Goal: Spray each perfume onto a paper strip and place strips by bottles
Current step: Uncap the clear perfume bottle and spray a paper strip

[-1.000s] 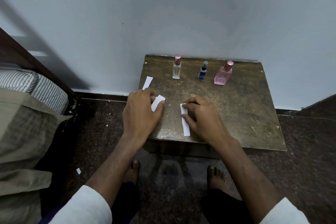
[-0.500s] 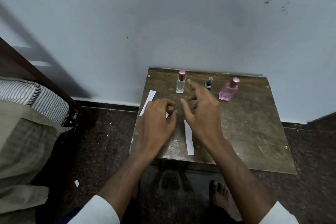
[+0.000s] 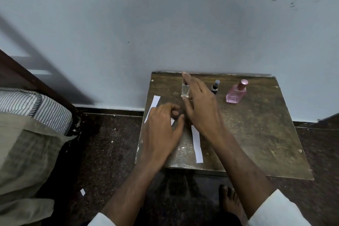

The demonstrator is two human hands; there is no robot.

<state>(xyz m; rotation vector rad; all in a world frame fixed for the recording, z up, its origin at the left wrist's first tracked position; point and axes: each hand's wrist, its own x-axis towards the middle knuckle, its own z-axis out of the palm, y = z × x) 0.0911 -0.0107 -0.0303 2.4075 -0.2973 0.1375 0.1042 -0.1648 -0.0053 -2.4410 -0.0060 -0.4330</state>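
Observation:
Three perfume bottles stand along the back of a worn wooden table: a clear bottle, a small dark blue bottle and a pink bottle. My right hand reaches over the clear bottle with fingers spread, forefinger above its cap and thumb by its base, not closed on it. My left hand lies curled over a paper strip, of which only a corner shows. A second strip lies at the table's left edge. A third strip lies near the front edge.
A grey wall rises right behind the table. A striped mattress and bedding fill the left side, with a dark wooden frame above. The floor is dark stone with a paper scrap on it. My bare foot is under the table's front.
My right hand has left the strip near the front edge and moved forward to the clear bottle. My left hand stays on its strip. The view has tilted up a little.

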